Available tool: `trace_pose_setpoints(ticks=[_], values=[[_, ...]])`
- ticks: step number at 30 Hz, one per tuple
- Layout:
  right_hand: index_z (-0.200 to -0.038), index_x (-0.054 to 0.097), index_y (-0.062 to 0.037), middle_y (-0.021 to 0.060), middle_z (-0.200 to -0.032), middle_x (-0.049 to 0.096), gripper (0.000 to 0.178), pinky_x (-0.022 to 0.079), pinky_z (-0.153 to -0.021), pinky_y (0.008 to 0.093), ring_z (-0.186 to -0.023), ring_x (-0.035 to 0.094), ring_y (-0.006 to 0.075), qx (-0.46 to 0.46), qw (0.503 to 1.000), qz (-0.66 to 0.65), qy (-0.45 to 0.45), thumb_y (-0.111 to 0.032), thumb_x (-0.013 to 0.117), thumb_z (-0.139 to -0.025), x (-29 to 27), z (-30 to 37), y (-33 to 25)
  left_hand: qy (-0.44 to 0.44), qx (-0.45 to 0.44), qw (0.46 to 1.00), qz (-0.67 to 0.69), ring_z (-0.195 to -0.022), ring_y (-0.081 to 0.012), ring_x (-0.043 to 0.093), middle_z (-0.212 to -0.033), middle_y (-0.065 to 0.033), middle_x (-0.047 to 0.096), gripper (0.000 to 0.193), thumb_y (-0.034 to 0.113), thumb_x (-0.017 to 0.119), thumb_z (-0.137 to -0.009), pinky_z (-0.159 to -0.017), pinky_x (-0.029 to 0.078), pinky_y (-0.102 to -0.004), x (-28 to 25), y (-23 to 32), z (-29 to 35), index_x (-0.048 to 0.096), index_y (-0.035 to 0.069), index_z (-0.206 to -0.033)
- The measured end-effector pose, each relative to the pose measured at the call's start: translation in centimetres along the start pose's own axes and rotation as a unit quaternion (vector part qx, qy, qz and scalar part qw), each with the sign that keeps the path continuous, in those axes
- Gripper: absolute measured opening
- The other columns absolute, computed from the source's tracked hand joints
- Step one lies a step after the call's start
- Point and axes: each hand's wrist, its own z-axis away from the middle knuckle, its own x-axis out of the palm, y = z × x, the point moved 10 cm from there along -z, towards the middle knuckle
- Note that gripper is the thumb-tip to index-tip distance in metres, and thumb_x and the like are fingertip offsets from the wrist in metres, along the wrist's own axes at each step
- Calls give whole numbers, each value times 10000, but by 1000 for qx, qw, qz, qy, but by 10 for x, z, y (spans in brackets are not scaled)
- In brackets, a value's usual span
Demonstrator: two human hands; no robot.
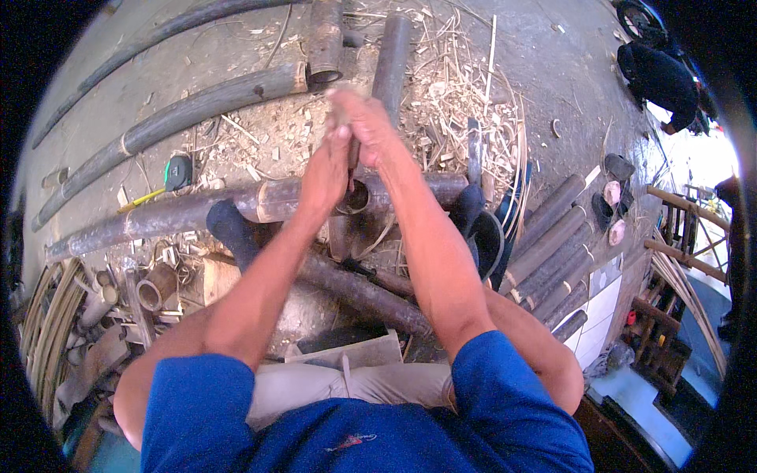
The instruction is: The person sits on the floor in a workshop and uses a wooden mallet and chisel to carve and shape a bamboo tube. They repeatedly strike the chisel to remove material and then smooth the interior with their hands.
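Observation:
A long dark bamboo pole (229, 206) lies crosswise in front of me, with a round hole cut in its upper side. Over this hole, both hands come close together around a narrow brownish tool (352, 160). Its lower end reaches the hole's rim; its top is covered by my fingers, so I cannot make out its kind. My left hand (323, 175) is closed along the tool's left side. Higher up, my right hand (369, 126) is closed against it from the right, its fingertips slightly blurred. My dark-covered feet (230, 225) rest against the pole on either side.
Beyond the pole, wood shavings (449, 102) and chips litter the floor among more bamboo poles (197, 106). A tape measure (179, 171) sits at the left. Cut bamboo lengths (548, 229) lie in a row at the right. Split strips (55, 331) are stacked at the left.

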Motion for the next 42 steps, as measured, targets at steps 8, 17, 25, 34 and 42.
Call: trace_pose_setpoints(ticks=[8,17,25,34,42], values=[[-883,738,8,124,-778,705,565,526,-632,389,-658,635,225,23,801,468,-373,-513,801,-673,140,69,70,299,-116,889,326,-1310,-228,433,-1411,-134,451,555,438,301,-1109,-1122,325,-401,-17,-95,100,326,25,-1480],[-1023,683,55,172,-901,709,508,534,-709,395,-776,668,226,-111,922,371,-3,-415,756,-844,26,-10,-7,-50,-175,923,340,-738,-186,588,-812,-78,609,787,662,134,-1045,-659,476,-354,42,-50,7,607,35,-993],[-1090,598,-7,47,-886,630,338,506,-652,364,-744,589,176,-223,917,115,309,-316,672,-973,-81,90,-40,-291,60,952,75,-902,-433,637,-959,-285,689,873,660,160,-1039,-964,448,-496,87,7,9,640,-67,-1108],[-1023,616,-60,26,-831,617,181,506,-629,312,-699,581,131,-298,890,-64,339,-240,604,-1006,-105,138,-17,-455,4,888,-64,-842,-402,651,-889,-229,710,840,691,253,-1021,-828,503,-509,111,7,29,653,-47,-1054],[-1100,594,-75,54,-773,606,360,537,-552,322,-614,589,151,40,999,-11,7,-354,726,-915,-20,-4,11,-98,23,994,-50,-1121,-368,629,-1251,-322,611,759,597,355,-1047,-1009,447,-395,12,-2,-12,526,-72,-1361]])
